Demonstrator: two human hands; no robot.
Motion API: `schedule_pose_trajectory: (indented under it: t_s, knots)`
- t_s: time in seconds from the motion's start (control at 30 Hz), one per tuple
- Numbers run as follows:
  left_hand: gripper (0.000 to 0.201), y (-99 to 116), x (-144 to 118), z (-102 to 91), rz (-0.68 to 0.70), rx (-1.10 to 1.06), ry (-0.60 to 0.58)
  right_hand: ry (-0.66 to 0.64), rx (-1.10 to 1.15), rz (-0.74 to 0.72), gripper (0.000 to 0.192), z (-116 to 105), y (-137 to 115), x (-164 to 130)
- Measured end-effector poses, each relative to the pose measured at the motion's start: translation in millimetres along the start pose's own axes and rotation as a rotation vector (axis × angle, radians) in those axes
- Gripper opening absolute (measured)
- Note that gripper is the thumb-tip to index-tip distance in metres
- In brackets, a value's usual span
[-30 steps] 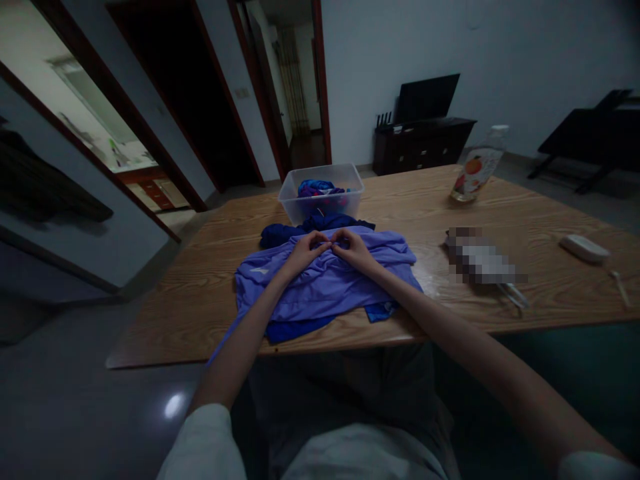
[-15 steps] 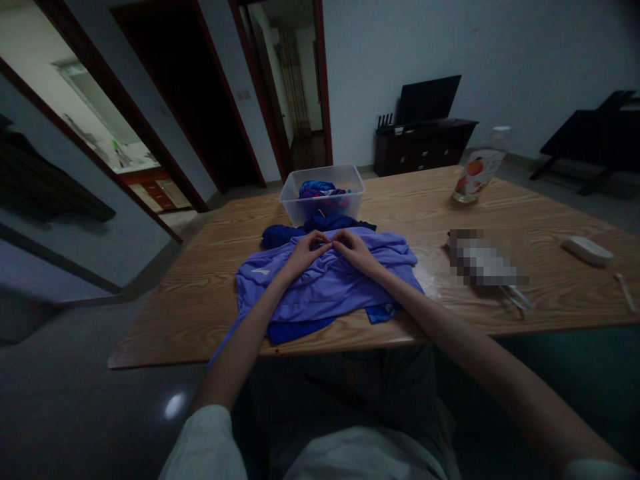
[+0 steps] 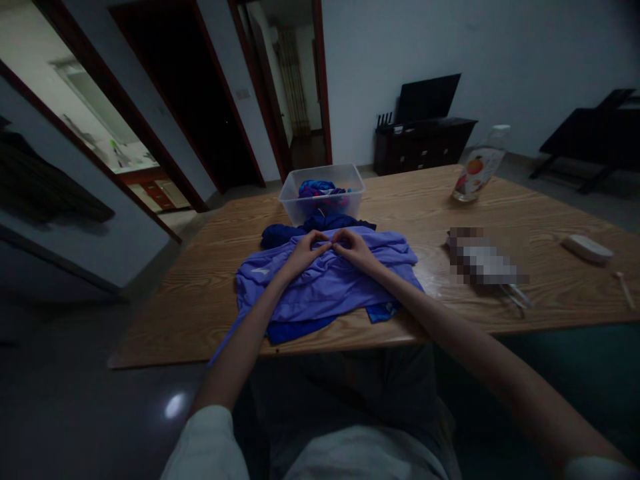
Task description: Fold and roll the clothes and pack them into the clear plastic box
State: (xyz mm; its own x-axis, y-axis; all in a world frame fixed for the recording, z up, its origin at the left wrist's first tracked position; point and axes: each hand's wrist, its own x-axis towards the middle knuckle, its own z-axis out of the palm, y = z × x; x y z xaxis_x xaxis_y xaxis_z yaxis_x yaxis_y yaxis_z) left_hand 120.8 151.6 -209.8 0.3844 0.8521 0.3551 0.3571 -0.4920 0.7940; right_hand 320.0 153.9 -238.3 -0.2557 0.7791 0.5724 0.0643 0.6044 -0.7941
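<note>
A purple garment lies spread and wrinkled on the wooden table, with a small white logo near its left side. My left hand pinches the cloth near its far edge, fingers and thumb closed. Close beside it, my right hand pinches the same garment, the fingertips of both hands almost meeting. Darker blue cloth shows from under the near edge. Beyond the hands, a bunched dark blue garment lies against a clear plastic bin that holds blue and purple clothes.
Toward the back right stands a bottle with a fruit label. Right of the garment lies a pixelated item with a strap. A white oblong object and a thin pale stick are near the right edge.
</note>
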Motion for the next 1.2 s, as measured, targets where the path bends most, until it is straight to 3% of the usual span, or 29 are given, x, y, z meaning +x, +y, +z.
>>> schedule_pose_trajectory:
  t_s: [0.5,1.2]
  knots:
    - [0.029,4,0,2.1,0.032,-0.095,0.03,-0.014,0.01,0.048,0.023,-1,-1,0]
    - [0.038,-2,0,-1.3,0.001,-0.045,-0.001,-0.028,-0.012,-0.012,0.017,-2,-11,0]
